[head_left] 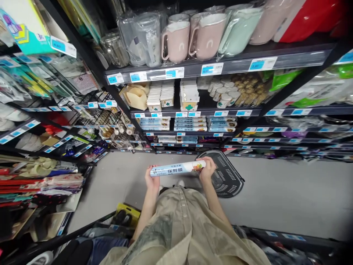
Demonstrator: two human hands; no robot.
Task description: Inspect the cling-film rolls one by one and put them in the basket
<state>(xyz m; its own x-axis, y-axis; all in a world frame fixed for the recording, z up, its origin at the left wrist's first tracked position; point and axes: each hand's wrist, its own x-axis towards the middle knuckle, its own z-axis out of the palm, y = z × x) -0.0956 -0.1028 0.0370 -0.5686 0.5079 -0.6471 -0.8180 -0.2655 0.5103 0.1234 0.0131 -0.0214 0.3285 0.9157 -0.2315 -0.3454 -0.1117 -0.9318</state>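
A roll of cling film (178,168) in a pale blue and white wrapper is held level in front of my body, its printed side facing up. My left hand (152,179) grips its left end, and my right hand (207,169) is closed around its right end. The fingers under the roll are partly hidden. Beyond it, on a low shelf, lie stacks of similar cling film rolls (190,124). Below and to the right, a dark grey shopping basket (228,176) stands on the floor, partly covered by my right hand and forearm.
Pink mugs (178,42) and clear plastic jugs (147,36) line the upper shelf. Under them are small white card packs (189,95). Shelving with hanging goods (41,180) borders the left side. Grey floor (275,187) extends to the right, with another shelf edge (286,235) behind me.
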